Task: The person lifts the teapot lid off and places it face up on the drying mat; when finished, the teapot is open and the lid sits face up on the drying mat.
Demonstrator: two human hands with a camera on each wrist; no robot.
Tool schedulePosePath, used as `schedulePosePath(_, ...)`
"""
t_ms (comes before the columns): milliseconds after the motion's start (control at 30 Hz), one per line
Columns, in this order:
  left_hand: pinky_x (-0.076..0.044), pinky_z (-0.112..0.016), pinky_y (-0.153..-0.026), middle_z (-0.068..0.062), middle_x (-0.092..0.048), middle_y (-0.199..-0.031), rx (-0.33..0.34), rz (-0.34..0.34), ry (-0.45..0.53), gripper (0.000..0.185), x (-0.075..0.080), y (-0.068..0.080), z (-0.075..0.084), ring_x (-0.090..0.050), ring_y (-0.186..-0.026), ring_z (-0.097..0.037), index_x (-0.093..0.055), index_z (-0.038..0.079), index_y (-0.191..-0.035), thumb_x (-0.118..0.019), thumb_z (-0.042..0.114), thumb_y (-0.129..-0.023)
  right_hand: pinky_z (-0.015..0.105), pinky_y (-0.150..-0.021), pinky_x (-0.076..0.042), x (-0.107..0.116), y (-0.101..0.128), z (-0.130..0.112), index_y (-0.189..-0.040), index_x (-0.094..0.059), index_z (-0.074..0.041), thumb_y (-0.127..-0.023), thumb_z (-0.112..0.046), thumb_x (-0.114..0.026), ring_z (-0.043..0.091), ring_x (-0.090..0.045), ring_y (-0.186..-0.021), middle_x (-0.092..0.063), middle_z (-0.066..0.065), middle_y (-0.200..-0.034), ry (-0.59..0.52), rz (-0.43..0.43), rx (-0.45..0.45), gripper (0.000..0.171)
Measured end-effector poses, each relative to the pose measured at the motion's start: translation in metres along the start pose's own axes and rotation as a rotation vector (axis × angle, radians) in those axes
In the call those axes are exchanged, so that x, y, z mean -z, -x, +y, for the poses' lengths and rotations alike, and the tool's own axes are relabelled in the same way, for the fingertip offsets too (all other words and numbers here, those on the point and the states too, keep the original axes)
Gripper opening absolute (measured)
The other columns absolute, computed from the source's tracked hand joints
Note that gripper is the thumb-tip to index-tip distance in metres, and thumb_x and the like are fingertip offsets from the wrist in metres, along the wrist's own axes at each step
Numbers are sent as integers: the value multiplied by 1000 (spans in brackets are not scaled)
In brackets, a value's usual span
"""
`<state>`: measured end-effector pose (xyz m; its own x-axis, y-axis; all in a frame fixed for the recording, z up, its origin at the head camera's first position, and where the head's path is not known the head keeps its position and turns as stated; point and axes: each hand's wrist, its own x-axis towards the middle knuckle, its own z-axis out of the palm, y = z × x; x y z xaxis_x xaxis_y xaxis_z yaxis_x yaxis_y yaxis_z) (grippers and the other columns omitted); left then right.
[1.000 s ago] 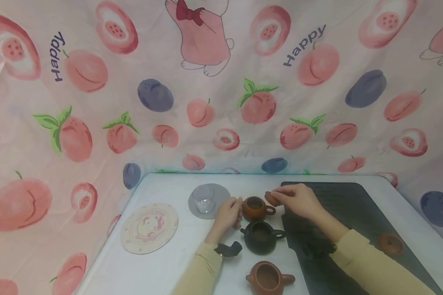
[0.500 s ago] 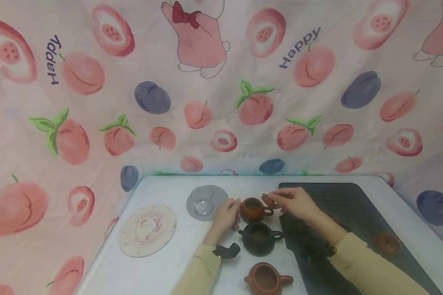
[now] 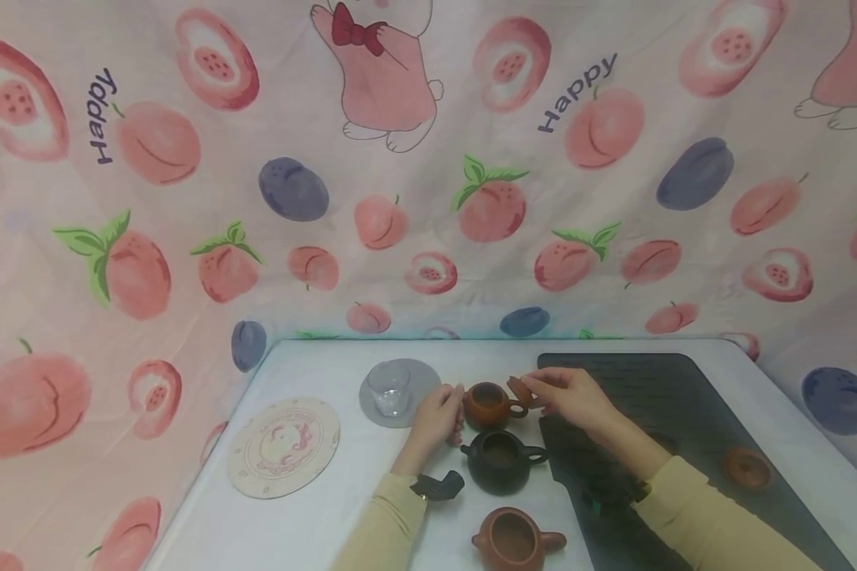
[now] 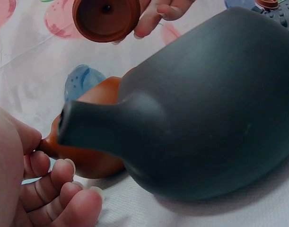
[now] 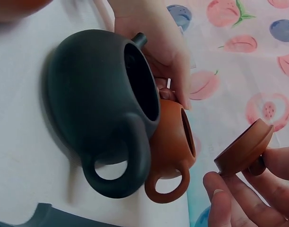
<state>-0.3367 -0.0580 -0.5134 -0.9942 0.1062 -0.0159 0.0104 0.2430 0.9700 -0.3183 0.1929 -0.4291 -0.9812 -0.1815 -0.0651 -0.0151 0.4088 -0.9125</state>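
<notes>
- On the white table point(image 3: 314, 523), near the back edge, sits a small orange-brown teapot point(image 3: 487, 405) with its top open, right behind a black teapot point(image 3: 501, 459), which is also open.
- Left hand point(image 3: 439, 416) is up against the spout side of the orange-brown pot. From the left wrist view the fingertips point(image 4: 64, 166) are curled and touching the clay by the spout, so it looks like it's steadying it more than squeezing it.
- Right hand point(image 3: 571, 394) pinches the little matching lid point(image 3: 520, 388) between thumb and fingers, tilted, hanging just above and to the handle side of the pot. Not touching it.
- My read: this is the lid-meets-pot step, with the lid in the air. To seat it, it'd need to level out, line up over the opening and go down gently while the other hand holds the pot in place.
- The pot itself: round belly, matte clay, loop handle point(image 5: 167, 185), short spout. The lid is hollow underneath with a tiny hole in the middle.
- Other stuff around: a third clay teapot point(image 3: 516, 541) nearest the person, a glass point(image 3: 389, 389) on a grey coaster point(image 3: 423, 374), a round printed mat point(image 3: 284, 446), a dark tray point(image 3: 685, 404) with another lid point(image 3: 747, 467) on it.
</notes>
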Motion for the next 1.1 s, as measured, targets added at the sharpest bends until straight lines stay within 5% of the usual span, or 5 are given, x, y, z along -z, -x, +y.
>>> schedulePosePath(1100, -53, -31, -47, -3, -56, -67, 20, 6, -8, 41, 0, 1, 4, -56, -47, -16, -59, 7, -88, -46, 39, -110, 41, -87, -57, 3, 18, 6, -129, -64, 3, -104, -35, -63, 27, -69, -103, -71, 12, -112, -60, 2, -69, 46)
